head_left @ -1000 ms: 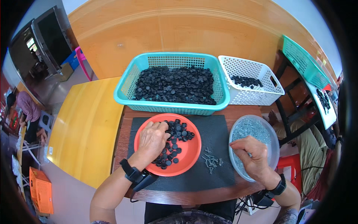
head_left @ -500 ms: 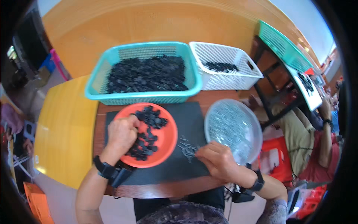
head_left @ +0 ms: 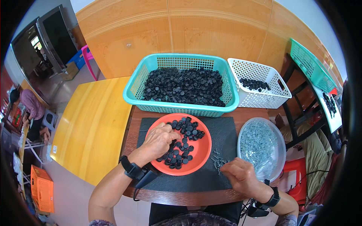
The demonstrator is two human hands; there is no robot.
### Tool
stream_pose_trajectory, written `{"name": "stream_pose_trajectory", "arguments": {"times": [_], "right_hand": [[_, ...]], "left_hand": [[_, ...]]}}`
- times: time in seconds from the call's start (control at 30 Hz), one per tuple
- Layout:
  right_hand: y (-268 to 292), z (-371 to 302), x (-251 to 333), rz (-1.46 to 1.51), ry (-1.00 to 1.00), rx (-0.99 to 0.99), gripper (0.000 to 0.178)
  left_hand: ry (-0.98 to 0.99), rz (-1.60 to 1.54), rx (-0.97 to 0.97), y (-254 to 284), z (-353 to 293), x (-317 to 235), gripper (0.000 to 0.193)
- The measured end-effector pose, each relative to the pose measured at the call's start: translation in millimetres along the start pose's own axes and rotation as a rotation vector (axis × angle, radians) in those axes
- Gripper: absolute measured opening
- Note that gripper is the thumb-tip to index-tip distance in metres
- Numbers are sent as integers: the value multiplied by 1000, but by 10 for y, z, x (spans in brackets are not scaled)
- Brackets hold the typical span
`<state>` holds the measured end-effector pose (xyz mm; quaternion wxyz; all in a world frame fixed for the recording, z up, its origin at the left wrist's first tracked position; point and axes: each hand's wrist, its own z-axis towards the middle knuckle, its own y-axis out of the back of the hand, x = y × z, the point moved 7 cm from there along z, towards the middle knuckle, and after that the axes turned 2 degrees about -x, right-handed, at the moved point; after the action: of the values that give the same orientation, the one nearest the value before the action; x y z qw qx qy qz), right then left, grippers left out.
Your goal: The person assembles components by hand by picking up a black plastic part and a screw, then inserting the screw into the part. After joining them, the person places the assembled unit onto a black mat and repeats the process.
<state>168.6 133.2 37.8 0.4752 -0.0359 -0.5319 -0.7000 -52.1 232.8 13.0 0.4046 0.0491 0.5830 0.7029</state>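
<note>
Shifted right hand (head_left: pixel 243 176) from over clear tub (head_left: pixel 283 150), now ahead-right, to loose screws (head_left: pixel 218 160) by fingertips; bunched, can't tell if gripping | left hand (head_left: pixel 160 141) curled at black caps (head_left: pixel 186 145) in red bowl (head_left: pixel 202 160), grip hidden | working now beside loose screws

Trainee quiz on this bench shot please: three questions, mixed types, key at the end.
1. True or false: the right hand rests on the yellow table.
2. Which container is the left hand in?
A) clear tub
B) red bowl
C) orange crate
3. Fill in: the white basket stands to the ____ of the big teal basket, as the person sees it.

Key:
1. False; it is by the small pile of metal pieces on the dark mat.
2. B
3. right
</note>
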Motion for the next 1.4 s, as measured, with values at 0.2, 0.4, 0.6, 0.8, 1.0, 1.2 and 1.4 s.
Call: {"name": "stream_pose_trajectory", "arguments": {"times": [0.2,0.4,0.6,0.8,1.0,1.2,1.4], "right_hand": [[-18,14,29,39,-28,-17,17],[-77,170,90,121,-11,-76,18],[-169,286,170,192,0,-104,19],[-209,345,161,226,-53,-86,17],[-304,454,73,299,-168,-120,12],[-359,443,79,315,-171,-92,12],[-158,355,77,291,-224,-110,11]], "left_hand": [[74,10,72,-28,-48,41,26],[90,-69,45,-34,-130,59,30],[60,-36,73,-39,-130,16,29],[113,-80,29,5,-181,53,19],[78,-70,-35,5,-195,-30,19],[37,-26,20,-3,-171,-88,17],[-31,155,108,28,-205,-141,26]]}}
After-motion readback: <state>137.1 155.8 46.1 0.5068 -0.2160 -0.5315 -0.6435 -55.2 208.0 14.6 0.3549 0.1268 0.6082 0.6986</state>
